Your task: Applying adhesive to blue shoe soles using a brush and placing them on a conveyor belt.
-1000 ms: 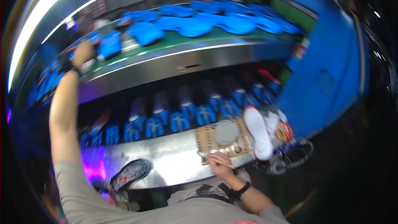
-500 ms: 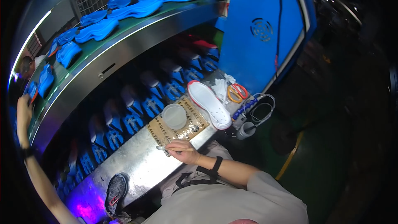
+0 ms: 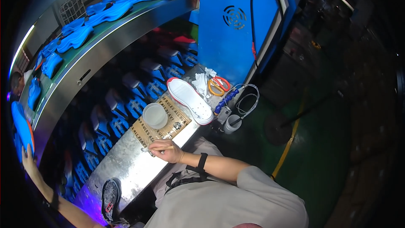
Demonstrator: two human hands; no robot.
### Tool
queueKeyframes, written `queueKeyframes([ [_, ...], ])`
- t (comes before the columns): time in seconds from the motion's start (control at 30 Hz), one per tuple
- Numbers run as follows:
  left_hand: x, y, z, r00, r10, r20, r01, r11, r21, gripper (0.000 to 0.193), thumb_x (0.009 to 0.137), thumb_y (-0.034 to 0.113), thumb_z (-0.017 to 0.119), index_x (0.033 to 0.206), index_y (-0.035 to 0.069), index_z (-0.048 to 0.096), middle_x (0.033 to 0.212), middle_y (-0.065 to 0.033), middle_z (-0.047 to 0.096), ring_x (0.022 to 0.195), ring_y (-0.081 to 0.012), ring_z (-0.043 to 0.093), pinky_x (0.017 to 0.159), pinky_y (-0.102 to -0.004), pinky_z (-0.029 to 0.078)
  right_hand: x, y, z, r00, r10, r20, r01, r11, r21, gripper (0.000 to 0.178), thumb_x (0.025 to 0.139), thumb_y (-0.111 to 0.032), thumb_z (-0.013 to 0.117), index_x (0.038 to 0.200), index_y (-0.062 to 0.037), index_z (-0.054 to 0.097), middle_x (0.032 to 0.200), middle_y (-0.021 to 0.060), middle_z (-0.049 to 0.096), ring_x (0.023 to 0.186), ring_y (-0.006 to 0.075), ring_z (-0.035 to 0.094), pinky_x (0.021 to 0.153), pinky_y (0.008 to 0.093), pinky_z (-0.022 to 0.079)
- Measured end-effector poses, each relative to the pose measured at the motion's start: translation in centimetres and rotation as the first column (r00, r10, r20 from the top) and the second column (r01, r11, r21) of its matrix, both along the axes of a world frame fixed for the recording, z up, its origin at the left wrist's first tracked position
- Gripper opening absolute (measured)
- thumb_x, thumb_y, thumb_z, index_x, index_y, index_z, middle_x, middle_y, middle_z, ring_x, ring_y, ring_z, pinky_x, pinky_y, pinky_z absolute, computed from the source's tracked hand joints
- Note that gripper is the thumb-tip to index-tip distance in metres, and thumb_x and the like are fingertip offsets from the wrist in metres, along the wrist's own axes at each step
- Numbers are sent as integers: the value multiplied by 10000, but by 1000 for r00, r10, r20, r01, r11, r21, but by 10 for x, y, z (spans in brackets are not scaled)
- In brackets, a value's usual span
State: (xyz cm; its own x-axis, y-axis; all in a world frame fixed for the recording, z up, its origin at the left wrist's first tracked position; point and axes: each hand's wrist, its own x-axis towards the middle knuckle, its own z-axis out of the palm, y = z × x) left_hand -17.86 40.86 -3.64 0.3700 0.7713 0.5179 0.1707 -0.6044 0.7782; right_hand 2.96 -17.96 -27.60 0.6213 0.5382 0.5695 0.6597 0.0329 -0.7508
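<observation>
Fingers (image 3: 30,150) of your left hand (image 3: 30,164) pinch the lower end of an orange-edged blue sole (image 3: 21,121) by the near edge of the green belt (image 3: 135,11); your right hand (image 3: 167,151) curls around a wooden-handled tool (image 3: 163,147) along the near edge of the counter (image 3: 131,161).

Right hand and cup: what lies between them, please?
In the head view, part of the brown sheet lies between the right hand and the cup.

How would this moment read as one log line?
left hand: touching blue shoe piece | right hand: grips wooden-handled tool | bench: tub on brown sheet, white sole alongside
</observation>
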Motion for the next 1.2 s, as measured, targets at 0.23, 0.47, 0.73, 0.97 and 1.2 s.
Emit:
queueKeyframes([
  [0.23, 4, -159, -114, 797, -458, 394, 589, 736, -336, 512, 986, 112, 597, 1443, -41, 424, 1246, -157, 602, 1056, -223, 645, 883, -343, 550, -1, 1, -2, 1000, 12, -22, -13, 1000, -11, 95, 895, -95, 670, 947, -17, 681, 897, 96, 691, 797, 276, 668, 705, 360, 530],
  [0.47, 4, -333, -223, 752, -225, 619, 654, 142, -743, 589, 909, 302, 574, 1388, -27, 481, 1304, -231, 596, 1132, -335, 635, 828, -469, 586, -1, -2, 16, 982, 37, -183, -44, 998, -37, 103, 902, -110, 665, 938, -14, 678, 925, 105, 694, 848, 279, 679, 742, 349, 538],
  [0.73, -8, -408, -223, 659, 405, 634, 743, -479, -467, 837, 943, 591, 471, 1529, 10, 332, 1521, -277, 390, 1343, -515, 435, 972, -667, 465, 32, -29, 62, 977, -52, -207, 46, 998, -34, 138, 927, -98, 660, 1012, 8, 679, 932, 99, 695, 907, 202, 667, 789, 317, 530],
  [0.97, 8, -407, -214, 558, -181, 810, 784, -205, -586, 836, 844, 341, 713, 1506, -9, 343, 1417, -250, 514, 1321, -418, 518, 1057, -565, 469, 81, -37, 106, 956, -187, -227, 164, 979, -118, 91, 936, -76, 656, 983, -6, 690, 822, 22, 687, 725, 65, 592, 642, 233, 467],
  [1.2, 12, -415, -187, 550, -349, 759, 780, -109, -616, 948, 743, 200, 800, 1518, 6, 289, 1389, -202, 536, 1293, -360, 551, 1080, -513, 461, 104, -20, 109, 960, -269, -82, 223, 906, -360, 182, 902, -201, 669, 921, -21, 694, 652, 75, 638, 597, 152, 610, 581, 307, 466],
])
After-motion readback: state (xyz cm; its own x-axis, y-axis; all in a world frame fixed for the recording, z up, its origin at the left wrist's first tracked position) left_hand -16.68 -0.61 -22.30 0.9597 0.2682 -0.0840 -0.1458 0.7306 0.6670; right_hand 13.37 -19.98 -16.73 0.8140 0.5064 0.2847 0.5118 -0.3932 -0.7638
